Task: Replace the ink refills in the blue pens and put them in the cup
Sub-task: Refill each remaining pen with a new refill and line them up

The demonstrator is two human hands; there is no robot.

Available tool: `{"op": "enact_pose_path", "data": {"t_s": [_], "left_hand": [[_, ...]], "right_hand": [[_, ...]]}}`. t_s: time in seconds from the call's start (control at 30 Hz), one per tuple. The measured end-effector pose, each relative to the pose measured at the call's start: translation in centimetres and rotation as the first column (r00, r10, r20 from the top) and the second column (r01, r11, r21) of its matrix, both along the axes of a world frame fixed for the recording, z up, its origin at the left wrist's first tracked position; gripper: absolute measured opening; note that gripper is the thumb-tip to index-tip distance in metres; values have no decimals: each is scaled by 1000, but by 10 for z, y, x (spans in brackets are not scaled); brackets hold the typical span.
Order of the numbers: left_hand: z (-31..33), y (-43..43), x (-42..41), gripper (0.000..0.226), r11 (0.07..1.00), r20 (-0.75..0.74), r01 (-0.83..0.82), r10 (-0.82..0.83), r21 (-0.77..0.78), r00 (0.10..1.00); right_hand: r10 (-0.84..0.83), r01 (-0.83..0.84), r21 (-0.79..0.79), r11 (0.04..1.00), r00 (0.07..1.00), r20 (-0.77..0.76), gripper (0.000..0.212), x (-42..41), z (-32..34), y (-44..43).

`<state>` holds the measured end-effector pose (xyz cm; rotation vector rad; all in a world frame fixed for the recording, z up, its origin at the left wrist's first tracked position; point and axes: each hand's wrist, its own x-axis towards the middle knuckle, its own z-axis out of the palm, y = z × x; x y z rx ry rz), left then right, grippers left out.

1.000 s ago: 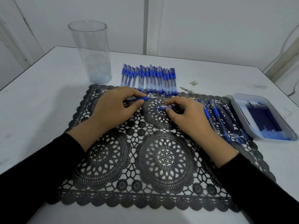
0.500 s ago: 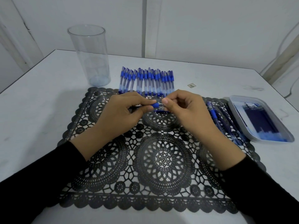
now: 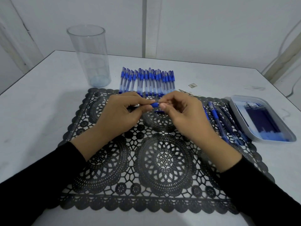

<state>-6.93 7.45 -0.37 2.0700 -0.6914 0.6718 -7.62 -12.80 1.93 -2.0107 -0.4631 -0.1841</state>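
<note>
while left hand (image 3: 120,116) grips the pen (image 3: 154,105) with curled fingers (image 3: 140,100), right hand (image 3: 184,116) pinches its tip.

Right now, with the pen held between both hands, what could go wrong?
Both the left hand and right hand pinch the pen above a small blue piece on the mat; it could get knocked away. The right wrist is near the loose pens and may scatter them.

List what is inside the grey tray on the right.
The shallow grey rectangular tray holds a bundle of dark blue ink refills lying side by side. Anything beneath that top layer is covered, so their count cannot be told.
</note>
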Motion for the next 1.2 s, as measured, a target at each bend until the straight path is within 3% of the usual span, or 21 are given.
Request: {"op": "enact_pose_path", "data": {"t_s": [0.1, 0.17, 0.27, 0.37, 0.47, 0.57, 0.63, 0.8, 0.87, 0.97, 1.1, 1.2], "left_hand": [[-1, 2, 1, 23, 1000, 3, -15, 15, 10, 1000], [-1, 3, 0, 22, 1000, 2, -12, 12, 13, 1000], [-1, 3, 0, 22, 1000, 1, -11, 11, 16, 1000], [-1, 3, 0, 22, 1000, 8, -16, 16, 25, 1000], [-2, 2, -1, 22, 999, 12, -4, 4, 32, 1000], [-2, 2, 0, 23, 1000, 2, -3, 3, 25, 1000], [-2, 3, 0, 22, 1000, 4, -13, 13, 26, 1000], [-3, 4, 0, 22, 1000, -17, -7, 8, 25, 1000], [-3, 5, 0, 23, 1000, -19, -15, 16, 20, 1000], [-3, 5, 0, 22, 999, -19, -17, 17, 27, 1000], [-3, 5, -1, 23, 999, -31, -16, 17, 31, 999], [-2, 5, -1, 22, 999, -22, -17, 18, 34, 1000]], "right_hand": [[2, -1, 86, 996, 1000, -14, 13, -1, 4, 1], [-22, 22, 11, 1000, 1000, 7, 18, 0, 5, -2], [39, -39, -2, 999, 999, -31, 3, 2, 5, -5], [74, -67, 66, 996, 992, -99, 26, 3, 1, -5], [22, -25, -40, 999, 998, -66, 16, 2, -1, -2], [48, -47, 7, 999, 996, -81, 4, 3, 0, -1], [57, -52, 43, 998, 992, -114, 16, 3, 1, -3], [66, -62, 33, 998, 990, -124, 4, 2, 2, -3], [73, -61, 86, 994, 986, -151, 12, 2, 2, -3], [62, -57, 40, 998, 987, -151, 7, 1, 4, -4], [111, -89, 112, 990, 973, -204, 10, 1, 5, -6], [70, -60, 61, 996, 978, -196, 10, 1, 4, -6]]}}
